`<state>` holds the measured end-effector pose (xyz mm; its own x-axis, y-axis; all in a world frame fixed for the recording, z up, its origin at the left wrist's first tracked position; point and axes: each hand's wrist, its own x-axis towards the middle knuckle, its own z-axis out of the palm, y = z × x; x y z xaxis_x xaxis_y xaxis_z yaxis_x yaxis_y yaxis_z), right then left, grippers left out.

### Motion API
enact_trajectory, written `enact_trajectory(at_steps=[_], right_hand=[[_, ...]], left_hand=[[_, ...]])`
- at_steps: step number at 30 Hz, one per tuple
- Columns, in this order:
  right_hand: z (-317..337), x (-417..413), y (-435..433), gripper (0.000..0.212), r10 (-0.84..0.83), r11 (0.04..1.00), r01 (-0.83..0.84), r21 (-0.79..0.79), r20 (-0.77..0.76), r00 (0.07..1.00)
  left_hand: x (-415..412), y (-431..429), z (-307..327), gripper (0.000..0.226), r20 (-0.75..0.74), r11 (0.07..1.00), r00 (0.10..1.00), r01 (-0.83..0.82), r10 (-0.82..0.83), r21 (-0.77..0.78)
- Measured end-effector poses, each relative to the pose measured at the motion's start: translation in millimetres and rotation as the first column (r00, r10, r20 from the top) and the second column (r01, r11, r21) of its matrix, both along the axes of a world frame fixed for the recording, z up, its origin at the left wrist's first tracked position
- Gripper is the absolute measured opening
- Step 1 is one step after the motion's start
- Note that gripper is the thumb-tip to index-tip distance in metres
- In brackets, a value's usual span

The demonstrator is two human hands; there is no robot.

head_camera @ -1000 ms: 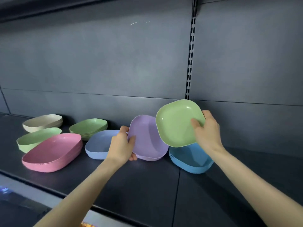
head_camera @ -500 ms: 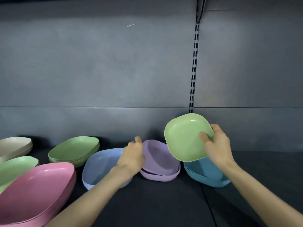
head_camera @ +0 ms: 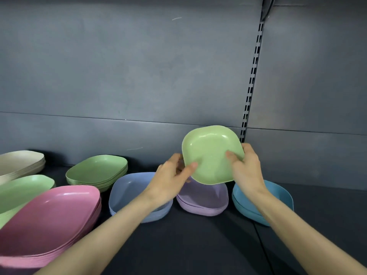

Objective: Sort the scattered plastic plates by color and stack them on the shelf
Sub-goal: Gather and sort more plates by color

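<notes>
Head cam only, looking down at a dark, matte shelf (head_camera: 198, 245) with a dark grey back panel (head_camera: 139, 76) behind it and a slotted metal rail (head_camera: 252, 80) running up the panel right of centre; a couple of pale scuffs on the panel, that's about it for the room. One single green plate (head_camera: 210, 155) is up in the air, tilted so its inside faces the camera, hanging over the purple stack (head_camera: 206, 199) and in front of the foot of the rail; the right hand (head_camera: 248, 171) grips its right edge, thumb on the inside and fingers wrapped behind; the left hand (head_camera: 170, 179) pinches the lower left edge, thumb on the inside, fingers behind and kinda blurry. I count seven stacks on the shelf; along the back toward the left edge there's a beige stack (head_camera: 19, 163) and a green stack (head_camera: 97, 171); in front of those a pale green stack (head_camera: 21, 189) cut off by the left side of the shot and a pink stack (head_camera: 49, 219) nearest the front edge; then in a row to the right the periwinkle stack (head_camera: 129, 189), the purple one, and a teal stack (head_camera: 278, 197) partly hidden behind the right forearm; can't count the plates in each stack, the layers are too fine.
</notes>
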<state>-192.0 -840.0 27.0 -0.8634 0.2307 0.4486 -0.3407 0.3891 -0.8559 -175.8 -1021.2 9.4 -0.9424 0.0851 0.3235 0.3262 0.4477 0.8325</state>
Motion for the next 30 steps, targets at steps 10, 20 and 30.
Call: enact_trajectory(at_steps=[10,20,30], right_hand=[[14,-6,-112,0.018,0.326,0.940,-0.316,0.125,-0.071,0.943],[6,-7,-266,0.014,0.404,0.884,-0.371,0.284,-0.069,0.912],[-14,4,-377,0.036,0.259,0.794,-0.288,0.536,0.130,0.957]], left_hand=[[32,-114,24,0.022,-0.257,0.905,0.871,-0.424,0.418,0.035],[55,-268,24,0.044,-0.320,0.828,0.804,-0.553,0.501,-0.095],[46,-397,6,0.047,-0.103,0.891,0.919,-0.395,0.382,-0.222]])
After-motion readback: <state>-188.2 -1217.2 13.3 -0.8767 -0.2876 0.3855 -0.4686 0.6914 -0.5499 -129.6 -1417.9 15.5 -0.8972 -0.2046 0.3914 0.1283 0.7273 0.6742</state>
